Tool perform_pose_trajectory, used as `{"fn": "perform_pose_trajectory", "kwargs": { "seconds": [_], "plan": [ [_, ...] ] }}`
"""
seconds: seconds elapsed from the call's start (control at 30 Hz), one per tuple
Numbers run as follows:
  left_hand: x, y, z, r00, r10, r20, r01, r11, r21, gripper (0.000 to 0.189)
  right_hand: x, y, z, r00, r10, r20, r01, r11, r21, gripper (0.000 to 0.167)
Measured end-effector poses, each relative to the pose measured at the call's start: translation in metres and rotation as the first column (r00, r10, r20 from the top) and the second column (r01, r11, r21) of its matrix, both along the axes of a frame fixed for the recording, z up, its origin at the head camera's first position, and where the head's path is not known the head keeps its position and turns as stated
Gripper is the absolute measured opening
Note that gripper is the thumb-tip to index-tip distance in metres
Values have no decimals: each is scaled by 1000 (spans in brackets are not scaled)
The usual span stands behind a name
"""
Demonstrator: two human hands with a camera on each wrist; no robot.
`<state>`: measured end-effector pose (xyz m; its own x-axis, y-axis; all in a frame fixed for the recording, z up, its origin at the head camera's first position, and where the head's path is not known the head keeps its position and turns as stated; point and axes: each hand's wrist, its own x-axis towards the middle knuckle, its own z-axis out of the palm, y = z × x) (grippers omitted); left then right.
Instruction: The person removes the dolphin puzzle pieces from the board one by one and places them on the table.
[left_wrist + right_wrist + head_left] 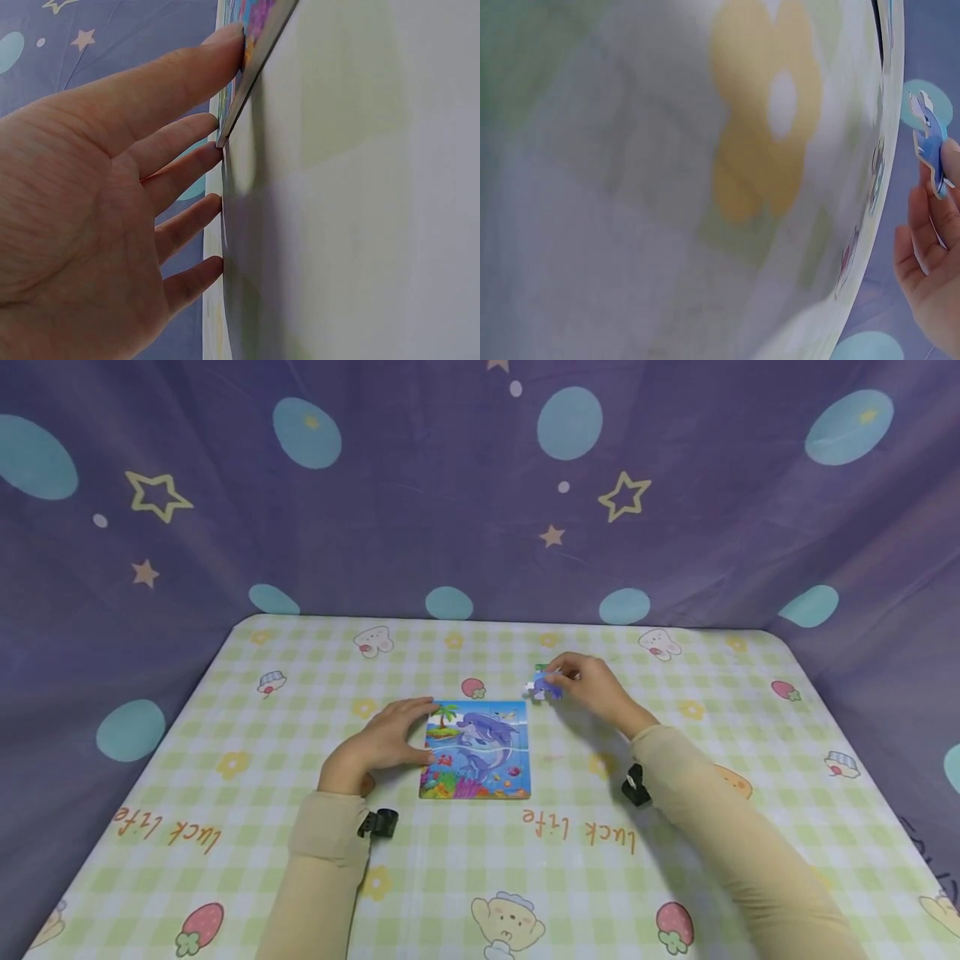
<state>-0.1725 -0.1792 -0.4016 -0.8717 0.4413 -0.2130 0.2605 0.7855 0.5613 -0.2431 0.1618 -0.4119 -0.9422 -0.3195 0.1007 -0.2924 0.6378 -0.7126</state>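
Note:
A square puzzle board (480,749) with a dolphin picture, a palm tree and coral lies flat on the table. My left hand (386,737) is at its left edge, fingers extended and the thumb over the rim. In the left wrist view, the thumb (199,71) touches the board's face near its edge, with the other fingers spread beside it. Beyond the board's far right corner, my right hand (596,689) pinches a blue jigsaw piece (542,685) between thumb and fingers. In the right wrist view, the jigsaw piece (930,142) is held up, showing blue print and knobbed edges.
A green-and-white checked tablecloth (225,718) printed with strawberries, flowers and lettering covers the table. Behind it hangs a purple curtain (420,527) with stars and teal spots. Black wrist mounts (636,785) sit on both sleeves.

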Motion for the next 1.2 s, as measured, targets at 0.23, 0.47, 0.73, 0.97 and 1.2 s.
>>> {"fn": "perform_pose_trajectory", "kwargs": {
  "seconds": [0.23, 0.47, 0.73, 0.97, 1.2],
  "plan": [
    [-1, -1, -1, 1000, 0, -8, 0, 1000, 1, 84, -5, 14, 0, 997, -66, -32, 67, 997, 37, 20],
    [-2, -1, -2, 1000, -1, -12, 1, 1000, 1, 84, -11, 26, -3, 992, -116, -43, 119, 991, 59, 19],
    [-1, -2, -1, 1000, 1, -9, -1, 1000, 7, 84, -16, 37, -8, 985, -168, -27, 170, 981, 95, 22],
    [-1, 0, -1, 1000, 14, 3, -14, 1000, 3, 83, -18, 44, -11, 978, -209, -22, 210, 969, 129, 23],
    [-1, 0, -1, 1000, 14, 1, -14, 1000, 0, 83, -20, 49, -13, 974, -226, -29, 228, 960, 161, 21]
  ]
}}
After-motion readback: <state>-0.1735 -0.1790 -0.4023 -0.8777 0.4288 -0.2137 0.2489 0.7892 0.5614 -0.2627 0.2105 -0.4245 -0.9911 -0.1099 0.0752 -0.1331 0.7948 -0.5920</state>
